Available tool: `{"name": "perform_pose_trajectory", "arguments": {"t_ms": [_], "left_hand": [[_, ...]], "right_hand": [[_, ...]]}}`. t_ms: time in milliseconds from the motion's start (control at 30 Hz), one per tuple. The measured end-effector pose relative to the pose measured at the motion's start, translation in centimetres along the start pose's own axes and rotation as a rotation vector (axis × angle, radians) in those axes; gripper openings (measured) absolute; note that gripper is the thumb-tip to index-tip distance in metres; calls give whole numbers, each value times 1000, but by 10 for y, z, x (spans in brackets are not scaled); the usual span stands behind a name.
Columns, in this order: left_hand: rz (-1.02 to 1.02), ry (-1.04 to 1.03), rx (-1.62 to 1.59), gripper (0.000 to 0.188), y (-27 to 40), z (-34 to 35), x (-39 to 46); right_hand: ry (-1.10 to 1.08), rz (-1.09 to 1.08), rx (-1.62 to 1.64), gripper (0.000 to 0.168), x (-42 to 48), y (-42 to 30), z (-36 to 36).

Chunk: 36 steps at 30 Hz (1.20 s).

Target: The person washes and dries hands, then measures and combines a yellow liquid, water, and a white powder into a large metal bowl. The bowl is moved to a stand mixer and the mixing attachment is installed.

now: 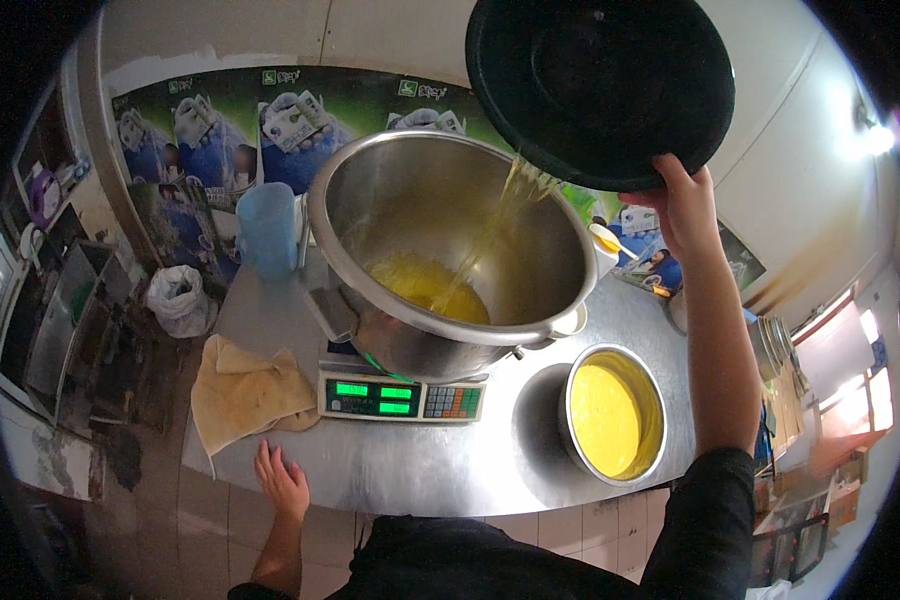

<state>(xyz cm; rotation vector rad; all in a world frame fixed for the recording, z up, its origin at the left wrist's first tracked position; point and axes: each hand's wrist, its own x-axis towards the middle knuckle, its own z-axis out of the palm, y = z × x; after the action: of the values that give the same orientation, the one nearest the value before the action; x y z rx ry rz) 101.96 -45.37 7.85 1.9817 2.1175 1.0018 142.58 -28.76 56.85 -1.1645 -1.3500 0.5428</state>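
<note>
My right hand [682,206] grips the rim of a round black basin [604,82], tipped over a large stainless steel mixing bowl [442,345]. A clear yellowish liquid [514,202] runs from the basin's lip and collects as a yellow pool [420,281] at the bottom of the bowl. The bowl stands on a digital scale [401,397] with lit green displays and a keypad. My left hand [281,476] rests at the table's front edge, just below a folded tan cloth [247,386], with nothing in it. To the right sits a metal pot of thick yellow batter [607,420].
Behind the cloth, a blue plastic jug [268,229] stands against the postered wall. The steel table [450,469] has a curved-looking front edge. A white sack [180,300] is on the floor at left. A white container with a yellow lid [606,240] is right of the bowl.
</note>
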Motion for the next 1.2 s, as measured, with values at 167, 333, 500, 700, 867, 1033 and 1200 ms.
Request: {"name": "perform_pose_trajectory", "arguments": {"t_ms": [167,333,500,700,867,1033,1200], "left_hand": [[-87,-62,4,45,6,-5,2],[-59,-25,-19,44,3,-4,1],[-76,-34,-22,43,5,-5,-2],[2,245,-246,41,60,-57,64],[486,498,-543,47,185,-181,198],[639,380,-471,52,286,-249,280],[618,13,-431,33,321,-262,315]], "right_hand": [[5,-187,-22,33,1,-3,1],[-12,-286,-153,26,4,-3,-5],[31,-429,-346,21,9,3,-17],[-48,-471,-164,21,-3,-1,-6],[-121,-410,-204,20,-1,18,-26],[-189,-340,37,21,2,23,-5],[-277,-421,3,22,0,47,-16]]}}
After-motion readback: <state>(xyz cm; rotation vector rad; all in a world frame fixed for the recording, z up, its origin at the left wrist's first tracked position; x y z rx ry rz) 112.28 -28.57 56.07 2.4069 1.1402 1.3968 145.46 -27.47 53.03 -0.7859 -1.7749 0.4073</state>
